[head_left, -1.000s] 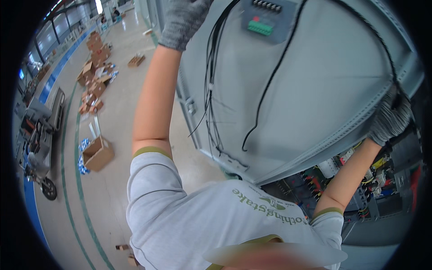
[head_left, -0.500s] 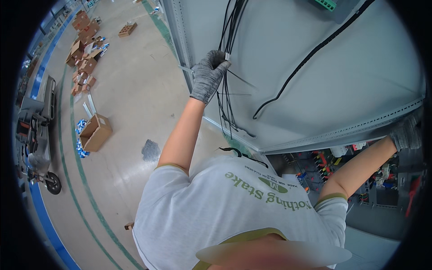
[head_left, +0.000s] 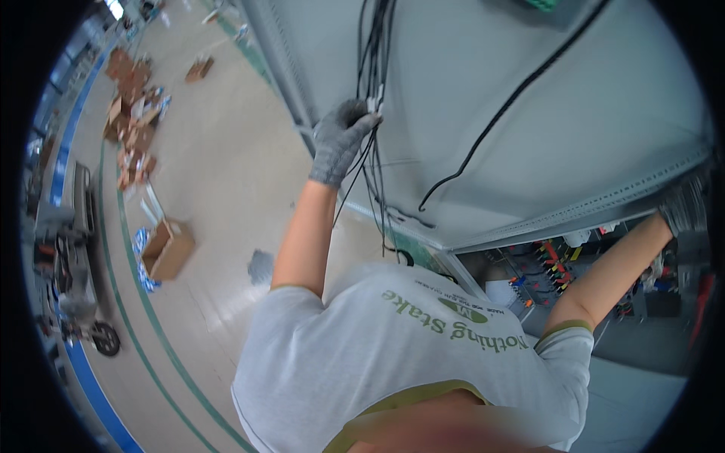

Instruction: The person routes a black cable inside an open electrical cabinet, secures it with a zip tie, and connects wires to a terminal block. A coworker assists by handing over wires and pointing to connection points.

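Observation:
A bundle of thin black wires [head_left: 375,38] hangs down over a grey metal panel [head_left: 468,83]. My left hand [head_left: 341,140], in a grey knit glove, pinches the bundle at some white markers or sleeves [head_left: 374,104]. Below the fingers the loose wire ends fan out. My right hand [head_left: 686,210], gloved too, is at the panel's right end near the dark rim of the picture; its fingers are too dim to read. A thicker black cable [head_left: 521,90] runs down the panel, its lower end hooked.
Under the panel's lower edge lies a dark cabinet interior with red and yellow electrical parts [head_left: 555,264]. To the left, an open cardboard box [head_left: 170,249] stands on the floor, with piled cartons [head_left: 132,128] farther off. A wheeled vehicle [head_left: 83,302] stands at far left.
My view has shifted a little. My left hand, still gripping the wires, sits slightly lower and farther left in the picture, and some loose ends below it have swung left.

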Motion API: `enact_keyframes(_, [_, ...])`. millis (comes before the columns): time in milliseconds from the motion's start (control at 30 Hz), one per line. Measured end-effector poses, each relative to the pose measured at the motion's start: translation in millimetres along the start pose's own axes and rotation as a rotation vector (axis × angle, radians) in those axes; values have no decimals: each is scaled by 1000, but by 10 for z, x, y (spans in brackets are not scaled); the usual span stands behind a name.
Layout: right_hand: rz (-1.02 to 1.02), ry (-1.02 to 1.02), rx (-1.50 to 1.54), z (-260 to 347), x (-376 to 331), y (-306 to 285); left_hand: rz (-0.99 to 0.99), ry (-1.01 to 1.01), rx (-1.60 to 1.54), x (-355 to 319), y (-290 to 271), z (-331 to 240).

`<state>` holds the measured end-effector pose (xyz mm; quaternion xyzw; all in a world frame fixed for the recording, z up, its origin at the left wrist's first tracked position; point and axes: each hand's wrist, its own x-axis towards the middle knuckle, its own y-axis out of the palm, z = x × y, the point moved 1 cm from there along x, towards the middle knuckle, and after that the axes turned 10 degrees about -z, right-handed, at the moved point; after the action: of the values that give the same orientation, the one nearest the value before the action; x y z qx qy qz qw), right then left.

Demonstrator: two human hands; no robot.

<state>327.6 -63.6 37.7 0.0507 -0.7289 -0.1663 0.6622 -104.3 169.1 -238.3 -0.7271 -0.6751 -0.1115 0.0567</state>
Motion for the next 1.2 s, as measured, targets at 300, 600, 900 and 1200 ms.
enact_keyframes(300, [-224,-15,-28,272,-123,161,-352,1019,147,-211,587,-1313])
enact_keyframes(600, [-190,162,112,375,263,-102,-91,1831,345,-208,2790,-3604])
enact_keyframes(900, [-82,151,-20,347,95,-211,116,2098,337,-124,3145,-3841])
enact_keyframes(1200, [-48,185,64,366,92,-210,214,2147,347,-84,3281,-3949])
